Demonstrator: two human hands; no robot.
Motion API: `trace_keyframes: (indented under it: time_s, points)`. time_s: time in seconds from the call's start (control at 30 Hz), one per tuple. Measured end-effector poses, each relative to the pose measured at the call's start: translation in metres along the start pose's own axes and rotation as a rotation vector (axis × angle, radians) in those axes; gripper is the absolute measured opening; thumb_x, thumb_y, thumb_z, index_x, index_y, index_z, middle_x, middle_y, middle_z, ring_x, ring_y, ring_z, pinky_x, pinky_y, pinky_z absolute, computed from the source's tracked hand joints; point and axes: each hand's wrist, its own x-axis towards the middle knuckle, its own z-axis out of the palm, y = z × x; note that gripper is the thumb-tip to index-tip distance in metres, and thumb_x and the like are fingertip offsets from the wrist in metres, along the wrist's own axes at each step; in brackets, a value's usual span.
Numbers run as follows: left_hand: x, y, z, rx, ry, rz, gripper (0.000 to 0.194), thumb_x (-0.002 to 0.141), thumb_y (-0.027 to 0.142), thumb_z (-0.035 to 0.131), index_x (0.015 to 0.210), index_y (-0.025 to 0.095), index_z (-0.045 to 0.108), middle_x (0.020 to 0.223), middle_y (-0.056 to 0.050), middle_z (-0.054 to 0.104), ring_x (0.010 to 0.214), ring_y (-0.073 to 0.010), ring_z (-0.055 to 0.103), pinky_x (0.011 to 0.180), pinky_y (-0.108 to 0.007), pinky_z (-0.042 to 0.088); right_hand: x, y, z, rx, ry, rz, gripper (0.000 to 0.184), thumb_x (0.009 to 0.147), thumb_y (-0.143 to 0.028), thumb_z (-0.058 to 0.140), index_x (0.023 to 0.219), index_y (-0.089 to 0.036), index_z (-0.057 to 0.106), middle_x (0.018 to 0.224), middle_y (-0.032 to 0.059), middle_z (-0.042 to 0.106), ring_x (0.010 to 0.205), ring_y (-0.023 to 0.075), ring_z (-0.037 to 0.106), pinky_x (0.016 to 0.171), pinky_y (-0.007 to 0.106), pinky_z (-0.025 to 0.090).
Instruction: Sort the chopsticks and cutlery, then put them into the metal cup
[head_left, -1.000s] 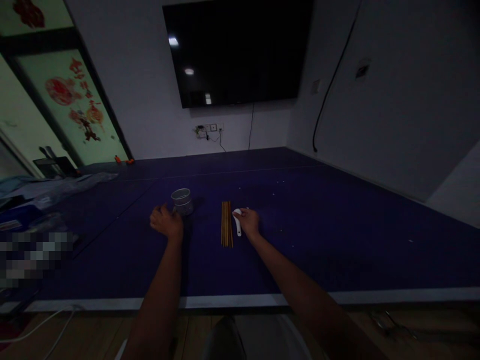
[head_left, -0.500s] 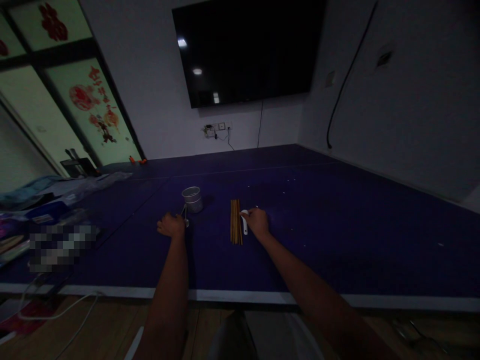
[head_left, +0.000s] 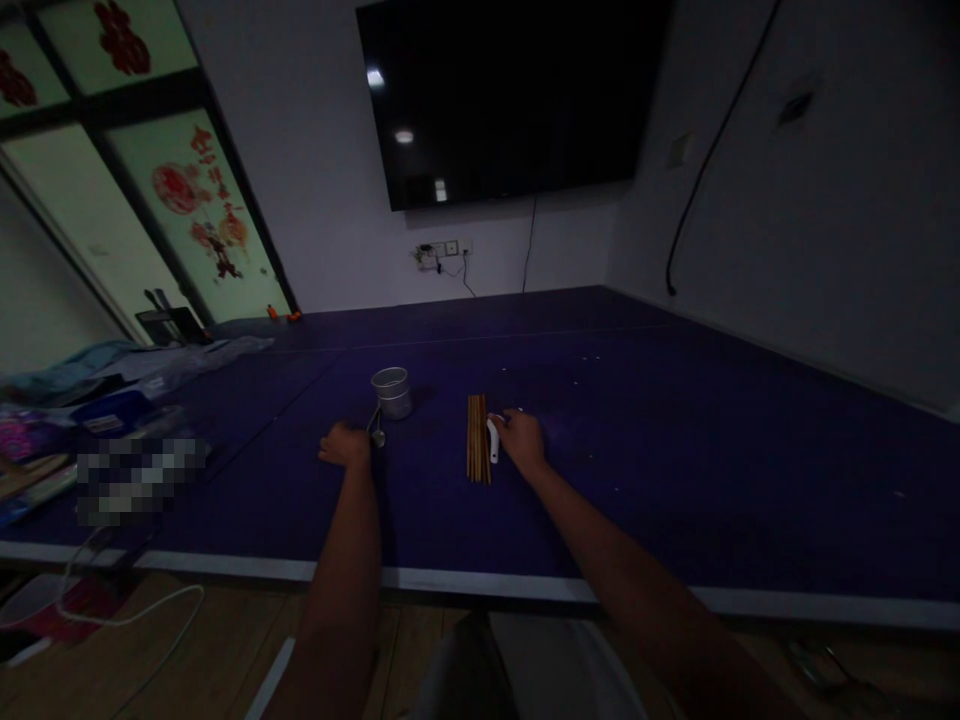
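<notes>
My right hand (head_left: 523,437) is closed on a white spoon (head_left: 494,446), gripping its upper end while the handle with a small hole points toward me. The spoon lies just to the right of a row of several wooden chopsticks (head_left: 477,440), set side by side on the purple tabletop (head_left: 442,520). My left hand (head_left: 345,445) rests on the table with its fingers curled, and nothing shows in it. Right beside it lie metal spoons (head_left: 379,437), their far ends against a metal mesh cup (head_left: 392,393) that stands upright.
Clothes and plastic bags (head_left: 217,352), a blue box (head_left: 112,412) and other clutter cover the table's left side. Small white bits dot the right side. A white cable (head_left: 180,592) hangs past the front edge. A television (head_left: 517,100) is on the wall behind.
The whole view has shifted slightly to the right and up. Both hands, the white spoon, the chopsticks and the cup keep nearly the same places relative to one another.
</notes>
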Motion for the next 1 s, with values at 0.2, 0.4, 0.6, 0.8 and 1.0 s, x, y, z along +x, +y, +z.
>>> trace_keyframes:
  time_s: [0.2, 0.4, 0.6, 0.8, 1.0]
  points:
    - [0.0015, 0.0022, -0.0032, -0.041, -0.019, -0.039, 0.035, 0.071, 0.015, 0.051, 0.102, 0.019, 0.066, 0.102, -0.016, 0.067, 0.102, -0.0309, 0.057, 0.082, -0.043, 0.038, -0.0018, 0.0005, -0.0036, 0.006, -0.003, 0.002, 0.037, 0.089, -0.039, 0.047, 0.107, -0.012, 0.065, 0.091, 0.0117, 0.071, 0.084, 0.0188, 0.066, 0.071, 0.023, 0.041]
    - [0.0003, 0.0028, -0.0063, -0.058, -0.032, -0.062, 0.036, 0.075, 0.019, 0.05, 0.107, 0.02, 0.064, 0.106, -0.016, 0.065, 0.104, -0.0307, 0.058, 0.083, -0.044, 0.039, -0.0033, 0.0001, -0.0056, 0.004, -0.051, -0.012, 0.028, 0.087, -0.031, 0.048, 0.099, -0.016, 0.069, 0.088, 0.0094, 0.071, 0.083, 0.0178, 0.065, 0.069, 0.022, 0.041]
    - [0.0008, 0.0026, -0.0062, -0.045, -0.088, -0.019, 0.035, 0.069, 0.032, 0.062, 0.102, 0.022, 0.065, 0.106, -0.013, 0.067, 0.104, -0.0319, 0.058, 0.087, -0.046, 0.037, -0.0049, -0.0019, -0.0067, 0.01, -0.085, -0.005, 0.028, 0.086, -0.026, 0.048, 0.103, -0.016, 0.068, 0.095, 0.01, 0.071, 0.086, 0.0179, 0.065, 0.073, 0.022, 0.042]
    - [0.0021, 0.0026, -0.0032, -0.031, -0.139, 0.06, 0.032, 0.068, 0.027, 0.063, 0.1, 0.024, 0.066, 0.106, -0.011, 0.067, 0.104, -0.0297, 0.058, 0.087, -0.044, 0.038, -0.0039, -0.0025, -0.0062, -0.003, -0.112, 0.011, 0.03, 0.086, -0.027, 0.048, 0.108, -0.018, 0.066, 0.098, 0.009, 0.07, 0.089, 0.0173, 0.064, 0.075, 0.021, 0.042]
    - [0.0014, 0.0021, 0.0005, -0.059, -0.12, 0.077, 0.028, 0.071, 0.02, 0.058, 0.097, 0.024, 0.068, 0.103, -0.009, 0.069, 0.101, -0.026, 0.06, 0.086, -0.039, 0.04, -0.0038, -0.0011, -0.0062, 0.001, -0.121, 0.007, 0.03, 0.086, -0.03, 0.047, 0.106, -0.018, 0.067, 0.099, 0.0092, 0.07, 0.092, 0.0182, 0.064, 0.076, 0.022, 0.042]
